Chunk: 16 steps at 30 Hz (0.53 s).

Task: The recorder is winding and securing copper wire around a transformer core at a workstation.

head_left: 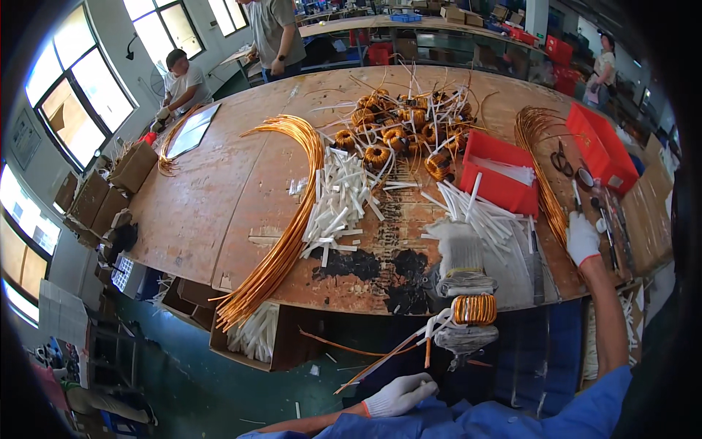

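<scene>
My left hand (401, 395), in a white knit glove, rests low in front of my body with loosely extended fingers and nothing visible in it. My gloved right hand (583, 240) reaches to the table's right side, its fingers closed around a slim tool (576, 196) whose far end shows beyond them. Between my arms, at the table's front edge, a copper-wound toroidal coil (474, 309) sits on a holder wrapped in clear film (464, 282). White sleeves cover part of its wire leads (387, 360), which trail to the lower left.
Several finished coils (395, 139) are heaped at the back. Copper wire bundles (292, 227) lie left and right (537, 161). White tubes (340, 194) surround a red bin (501, 170). Scissors (561, 159) and another red bin (601, 146) stand right. Other people work beyond the table.
</scene>
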Available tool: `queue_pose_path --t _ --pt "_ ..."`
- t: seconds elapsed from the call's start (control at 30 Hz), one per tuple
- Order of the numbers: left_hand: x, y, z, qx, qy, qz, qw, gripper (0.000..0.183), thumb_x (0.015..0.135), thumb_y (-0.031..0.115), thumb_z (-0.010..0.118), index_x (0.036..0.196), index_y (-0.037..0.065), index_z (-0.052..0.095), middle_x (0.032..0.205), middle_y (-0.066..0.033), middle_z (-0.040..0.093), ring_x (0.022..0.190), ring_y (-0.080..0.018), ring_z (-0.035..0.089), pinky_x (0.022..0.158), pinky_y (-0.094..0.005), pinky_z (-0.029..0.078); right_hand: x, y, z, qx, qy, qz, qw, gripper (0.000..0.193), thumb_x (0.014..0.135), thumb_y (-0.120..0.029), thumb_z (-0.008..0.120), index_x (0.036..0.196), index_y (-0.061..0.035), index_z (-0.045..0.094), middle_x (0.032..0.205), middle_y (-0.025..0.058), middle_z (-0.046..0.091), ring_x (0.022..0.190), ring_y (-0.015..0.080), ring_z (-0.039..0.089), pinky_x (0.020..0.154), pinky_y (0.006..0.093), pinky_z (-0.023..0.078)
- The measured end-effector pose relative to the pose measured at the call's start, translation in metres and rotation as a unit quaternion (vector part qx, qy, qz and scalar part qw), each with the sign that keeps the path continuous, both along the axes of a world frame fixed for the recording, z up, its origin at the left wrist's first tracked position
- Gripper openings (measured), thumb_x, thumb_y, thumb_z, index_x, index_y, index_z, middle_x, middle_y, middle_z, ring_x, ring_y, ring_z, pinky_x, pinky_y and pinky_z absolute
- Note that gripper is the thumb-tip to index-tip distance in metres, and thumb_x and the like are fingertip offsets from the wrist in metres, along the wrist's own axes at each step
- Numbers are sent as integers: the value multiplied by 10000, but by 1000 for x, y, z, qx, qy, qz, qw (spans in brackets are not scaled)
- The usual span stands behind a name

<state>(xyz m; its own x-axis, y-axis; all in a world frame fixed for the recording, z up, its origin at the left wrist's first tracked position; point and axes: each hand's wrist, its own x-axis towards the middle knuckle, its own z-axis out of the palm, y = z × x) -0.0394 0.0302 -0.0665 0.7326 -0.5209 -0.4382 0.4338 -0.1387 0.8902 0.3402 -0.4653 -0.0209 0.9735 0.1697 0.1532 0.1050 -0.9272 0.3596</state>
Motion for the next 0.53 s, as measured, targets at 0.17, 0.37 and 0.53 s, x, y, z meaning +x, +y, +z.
queue_pose_path --t 0.17,0.37,0.53 --pt "16 -15 11 -22 -66 -13 997 404 1170 376 534 1207 11 702 1011 -98 735 965 -169 673 900 -361 535 -7 -11 5 -23 -13 5 1000 235 1008 -270 651 1055 -44 695 983 233 757 870 479 724 786 582 592" --pt "5 -7 9 6 -22 13 1000 411 1164 400 569 1176 15 715 873 -59 682 856 -139 636 805 -339 528 -14 26 28 -40 -114 2 993 265 1072 -264 539 1039 -56 700 1054 247 779 894 481 753 776 598 610" --pt "4 -16 13 -34 -12 0 999 395 1154 418 607 1174 48 743 855 -50 698 801 -123 612 761 -328 511 3 -44 23 93 50 -11 994 481 1107 -498 559 1445 -187 698 1310 329 729 1187 417 751 1062 484 583"
